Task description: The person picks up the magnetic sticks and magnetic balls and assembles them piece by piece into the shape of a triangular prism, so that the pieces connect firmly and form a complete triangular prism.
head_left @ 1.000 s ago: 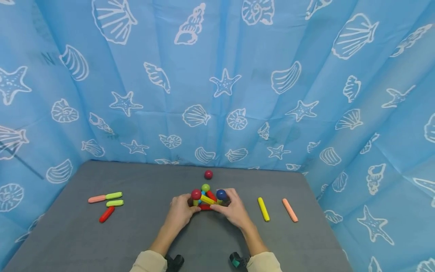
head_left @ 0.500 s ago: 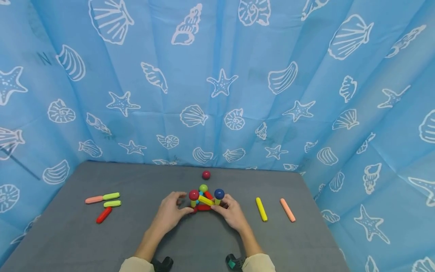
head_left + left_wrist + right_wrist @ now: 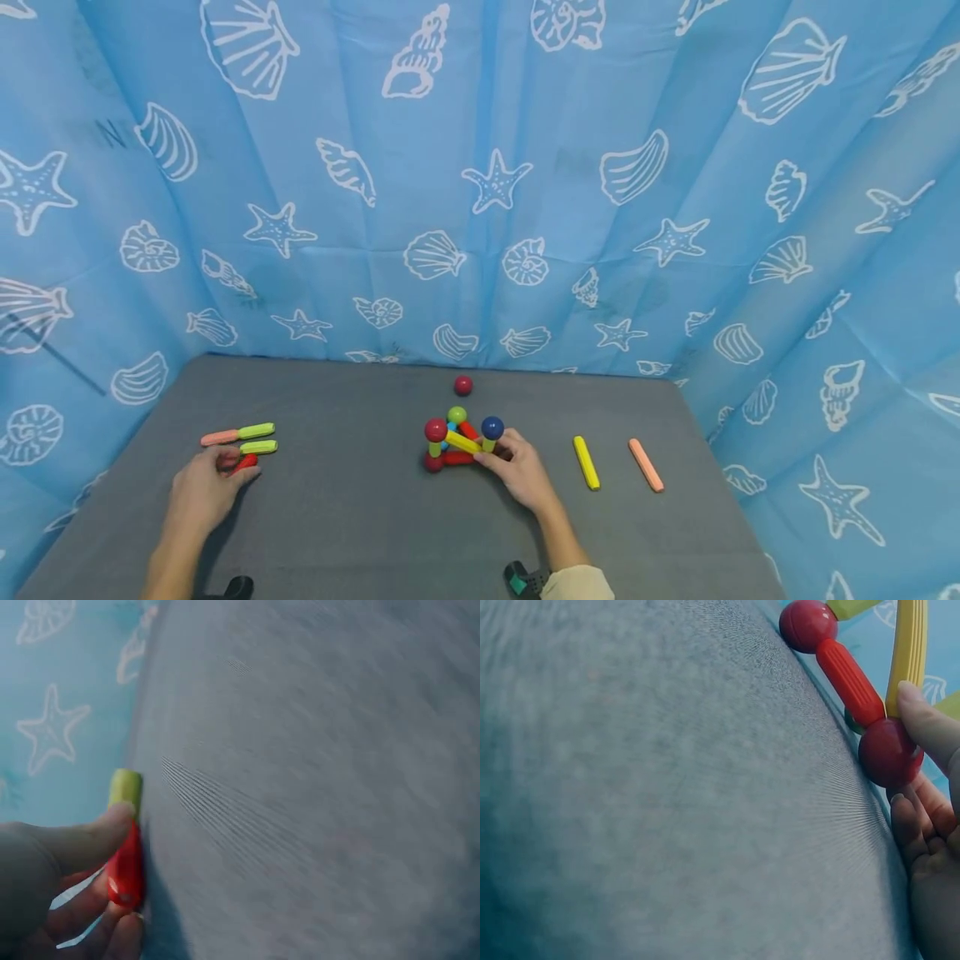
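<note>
In the head view my left hand (image 3: 201, 492) is at the left over a red magnetic rod (image 3: 244, 463). The left wrist view shows thumb and fingers pinching that rod (image 3: 126, 866), with a yellow-green rod (image 3: 125, 787) just beyond it. My right hand (image 3: 519, 471) holds the right side of a small frame of rods and balls, its thumb on a slanting yellow rod (image 3: 909, 656). The frame carries a red ball (image 3: 436, 430) and a blue ball (image 3: 492, 427) on top. Low on it, a red rod (image 3: 850, 681) joins two red balls, and fingers curl behind the nearer ball (image 3: 889, 752).
A loose red ball (image 3: 463, 385) lies behind the frame. Right of it are a yellow rod (image 3: 587, 462) and a salmon rod (image 3: 646, 465). Another salmon rod (image 3: 219, 437) lies at the left, beside two yellow-green rods. A blue shell-patterned curtain (image 3: 480, 283) hangs behind the grey table (image 3: 360, 533).
My left hand has left the frame's left side and moved left to the red rod, which it now pinches. The right hand stays at the frame.
</note>
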Motion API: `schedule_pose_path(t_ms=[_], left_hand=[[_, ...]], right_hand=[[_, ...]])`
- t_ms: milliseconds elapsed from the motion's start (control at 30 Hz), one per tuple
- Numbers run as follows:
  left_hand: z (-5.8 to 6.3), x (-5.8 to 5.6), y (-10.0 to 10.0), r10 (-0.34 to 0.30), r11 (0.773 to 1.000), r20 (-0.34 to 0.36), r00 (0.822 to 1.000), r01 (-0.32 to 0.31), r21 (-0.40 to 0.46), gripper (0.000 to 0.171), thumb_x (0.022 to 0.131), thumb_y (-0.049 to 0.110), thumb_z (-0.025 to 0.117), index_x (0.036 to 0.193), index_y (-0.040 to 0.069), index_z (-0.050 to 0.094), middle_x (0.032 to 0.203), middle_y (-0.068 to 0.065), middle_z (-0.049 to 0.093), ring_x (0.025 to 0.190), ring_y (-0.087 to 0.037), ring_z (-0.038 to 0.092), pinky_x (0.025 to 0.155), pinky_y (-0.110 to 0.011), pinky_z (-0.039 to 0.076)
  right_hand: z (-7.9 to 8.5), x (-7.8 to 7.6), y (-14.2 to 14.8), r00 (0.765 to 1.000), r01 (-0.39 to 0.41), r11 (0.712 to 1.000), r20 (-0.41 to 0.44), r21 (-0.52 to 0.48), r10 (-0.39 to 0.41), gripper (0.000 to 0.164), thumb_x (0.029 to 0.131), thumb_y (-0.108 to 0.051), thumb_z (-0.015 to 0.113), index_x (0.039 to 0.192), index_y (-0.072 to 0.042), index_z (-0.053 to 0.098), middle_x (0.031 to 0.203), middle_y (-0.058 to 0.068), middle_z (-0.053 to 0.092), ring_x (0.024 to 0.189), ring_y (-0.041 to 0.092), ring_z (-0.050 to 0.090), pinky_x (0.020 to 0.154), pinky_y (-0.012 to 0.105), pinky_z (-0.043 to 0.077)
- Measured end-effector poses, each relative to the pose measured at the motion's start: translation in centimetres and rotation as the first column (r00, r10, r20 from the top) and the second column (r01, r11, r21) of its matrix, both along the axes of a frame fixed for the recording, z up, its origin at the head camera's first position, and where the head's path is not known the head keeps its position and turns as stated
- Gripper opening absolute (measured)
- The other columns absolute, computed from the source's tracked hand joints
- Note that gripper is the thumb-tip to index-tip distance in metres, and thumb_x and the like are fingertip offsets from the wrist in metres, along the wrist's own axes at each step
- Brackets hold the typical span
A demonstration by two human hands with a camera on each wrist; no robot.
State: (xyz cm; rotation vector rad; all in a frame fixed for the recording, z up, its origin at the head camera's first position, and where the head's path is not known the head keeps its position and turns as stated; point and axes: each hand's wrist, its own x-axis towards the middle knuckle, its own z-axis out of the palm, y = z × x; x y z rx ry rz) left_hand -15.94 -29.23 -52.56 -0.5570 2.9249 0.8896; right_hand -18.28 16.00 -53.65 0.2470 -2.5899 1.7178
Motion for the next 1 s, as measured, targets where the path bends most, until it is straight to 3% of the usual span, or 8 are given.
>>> schedule_pose_path(t_ms=[133, 333, 533, 700, 800, 867, 933, 1000], left_hand=[[-0.7, -0.4, -0.2, -0.030, 0.999, 0.055, 0.998, 0.031, -0.029, 0.050, 0.091, 0.023, 0.078, 0.127, -0.006, 0.060, 0.117, -0.029, 0.065, 0.103, -0.044, 0.061, 0.081, -0.054, 0.048], [-0.2, -0.8, 1.3, -0.200, 0.975, 0.080, 0.977, 0.206, -0.082, 0.043, 0.095, 0.016, 0.071, 0.132, -0.002, 0.062, 0.121, -0.030, 0.064, 0.107, -0.048, 0.061, 0.084, -0.061, 0.048], [3.3, -1.2, 6.9, -0.298, 0.953, -0.117, 0.947, 0.302, 0.017, 0.039, 0.099, 0.017, 0.067, 0.136, 0.003, 0.062, 0.120, -0.024, 0.063, 0.096, -0.033, 0.061, 0.076, -0.046, 0.051], [6.5, -2.2, 14.9, -0.372, 0.892, -0.395, 0.840, 0.441, 0.098, 0.032, 0.095, 0.022, 0.073, 0.126, 0.016, 0.067, 0.112, -0.004, 0.064, 0.097, -0.018, 0.061, 0.079, -0.036, 0.054], [7.2, -3.0, 19.5, -0.406, 0.837, -0.520, 0.752, 0.534, 0.119, 0.030, 0.092, 0.023, 0.076, 0.121, 0.022, 0.069, 0.112, 0.003, 0.066, 0.100, -0.015, 0.062, 0.082, -0.034, 0.058], [7.1, -3.4, 21.9, -0.429, 0.811, -0.557, 0.711, 0.574, 0.109, 0.029, 0.091, 0.024, 0.077, 0.120, 0.024, 0.071, 0.112, 0.006, 0.068, 0.099, -0.015, 0.061, 0.079, -0.032, 0.057], [6.6, -3.7, 23.6, -0.455, 0.799, -0.558, 0.694, 0.595, 0.087, 0.029, 0.090, 0.024, 0.078, 0.119, 0.025, 0.072, 0.111, 0.007, 0.071, 0.096, -0.013, 0.059, 0.078, -0.029, 0.055], [5.9, -3.9, 24.7, -0.474, 0.798, -0.541, 0.695, 0.598, 0.069, 0.029, 0.089, 0.023, 0.079, 0.118, 0.025, 0.074, 0.108, 0.008, 0.072, 0.095, -0.014, 0.057, 0.076, -0.028, 0.051]], right_hand=[[0.2, 0.1, 0.1, 1.000, -0.002, 1.000, 0.001, -0.002, 0.002, 0.011, 0.090, -0.013, 0.078, 0.101, -0.012, 0.076, 0.105, 0.012, 0.066, 0.087, 0.014, 0.058, 0.079, 0.022, 0.048], [-0.1, -0.2, 0.5, 0.999, -0.035, 0.999, 0.034, 0.023, 0.034, 0.013, 0.091, -0.014, 0.078, 0.103, -0.014, 0.076, 0.107, 0.013, 0.066, 0.089, 0.015, 0.059, 0.082, 0.023, 0.049], [-2.3, -1.1, 0.7, 1.000, -0.009, 0.999, 0.023, 0.043, 0.008, 0.013, 0.090, -0.017, 0.078, 0.103, -0.017, 0.077, 0.107, 0.007, 0.066, 0.088, 0.011, 0.058, 0.081, 0.021, 0.048], [-3.1, -1.4, 1.1, 0.999, -0.030, 0.999, 0.012, 0.033, 0.029, 0.013, 0.090, -0.024, 0.079, 0.103, -0.022, 0.077, 0.105, 0.002, 0.067, 0.088, 0.009, 0.058, 0.081, 0.021, 0.049], [-3.2, -1.5, 1.2, 1.000, -0.029, 0.999, 0.006, 0.041, 0.029, 0.013, 0.090, -0.027, 0.079, 0.103, -0.024, 0.077, 0.103, 0.001, 0.067, 0.087, 0.008, 0.058, 0.080, 0.021, 0.049], [-3.2, -1.6, 1.3, 1.000, -0.023, 0.998, 0.004, 0.053, 0.023, 0.012, 0.090, -0.029, 0.079, 0.102, -0.026, 0.077, 0.102, -0.001, 0.067, 0.087, 0.007, 0.058, 0.080, 0.021, 0.049], [-3.1, -1.6, 1.2, 1.000, -0.021, 0.998, 0.006, 0.056, 0.021, 0.011, 0.090, -0.029, 0.079, 0.100, -0.026, 0.076, 0.102, -0.003, 0.067, 0.087, 0.008, 0.059, 0.081, 0.022, 0.049], [-3.1, -1.5, 1.2, 1.000, -0.023, 0.998, 0.009, 0.056, 0.023, 0.011, 0.090, -0.028, 0.079, 0.100, -0.025, 0.077, 0.103, -0.003, 0.067, 0.088, 0.008, 0.059, 0.081, 0.022, 0.049]])
